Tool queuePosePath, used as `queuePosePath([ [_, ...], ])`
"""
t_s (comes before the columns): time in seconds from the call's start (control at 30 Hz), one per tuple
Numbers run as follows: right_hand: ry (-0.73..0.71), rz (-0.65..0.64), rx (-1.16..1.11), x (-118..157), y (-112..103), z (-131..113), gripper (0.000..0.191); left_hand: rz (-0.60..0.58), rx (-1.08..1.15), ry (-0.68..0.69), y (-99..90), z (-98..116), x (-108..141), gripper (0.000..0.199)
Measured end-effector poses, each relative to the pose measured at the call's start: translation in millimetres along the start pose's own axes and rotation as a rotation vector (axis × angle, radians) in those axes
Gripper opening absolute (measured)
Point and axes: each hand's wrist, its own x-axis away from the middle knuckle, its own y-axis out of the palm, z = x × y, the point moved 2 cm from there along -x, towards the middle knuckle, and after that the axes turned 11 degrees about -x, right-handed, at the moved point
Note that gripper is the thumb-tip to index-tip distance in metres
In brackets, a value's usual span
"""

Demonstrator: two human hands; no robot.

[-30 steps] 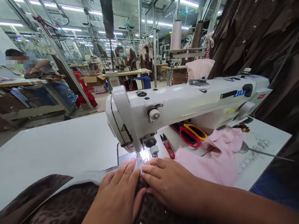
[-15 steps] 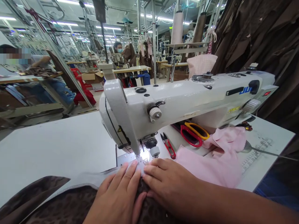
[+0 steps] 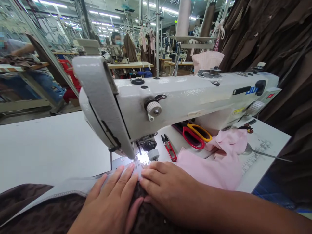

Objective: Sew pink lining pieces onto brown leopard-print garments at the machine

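A white sewing machine (image 3: 175, 100) spans the view, its lit needle area just beyond my fingertips. Dark brown patterned fabric (image 3: 56, 211) with a pale grey edge strip (image 3: 80, 186) lies at the front and runs up to the presser foot. My left hand (image 3: 109, 198) rests on this fabric, fingers spread and stretched toward the foot. Right of it, my right hand (image 3: 168, 188) has its fingers bent and pressed together on the cloth close to the foot; its fingertips are partly hidden. The two hands nearly touch.
Red thread snips (image 3: 170, 149), scissors with red and yellow handles (image 3: 196, 138) and pink cloth (image 3: 214, 170) lie right of the needle on the white table (image 3: 56, 146). Brown garments (image 3: 275, 42) hang at the right. Two people sit at stations behind.
The view has shifted, so the machine head looks nearer and farther left. Both hands appear slightly farther left and keep their pose on the fabric.
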Motion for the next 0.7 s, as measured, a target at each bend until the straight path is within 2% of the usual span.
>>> queuePosePath([
  [0.27,0.015,0.023,-0.034,0,-3,2,0.035,0.001,0.028,-0.03,2.4,-1,2,0.044],
  [0.43,0.03,0.021,-0.058,-2,0,0,0.033,0.017,0.023,0.005,3.2,-3,2,0.045],
  [0.53,0.018,0.034,-0.089,-2,-8,3,0.03,0.02,0.021,0.022,3.1,-6,3,0.045],
  [0.6,0.115,0.049,-0.123,6,-24,10,0.026,0.039,0.033,0.031,1.8,-7,2,0.045],
  [0.7,0.457,0.092,-0.115,33,-58,28,0.02,0.068,0.065,0.063,-2.3,-6,-1,0.041],
])
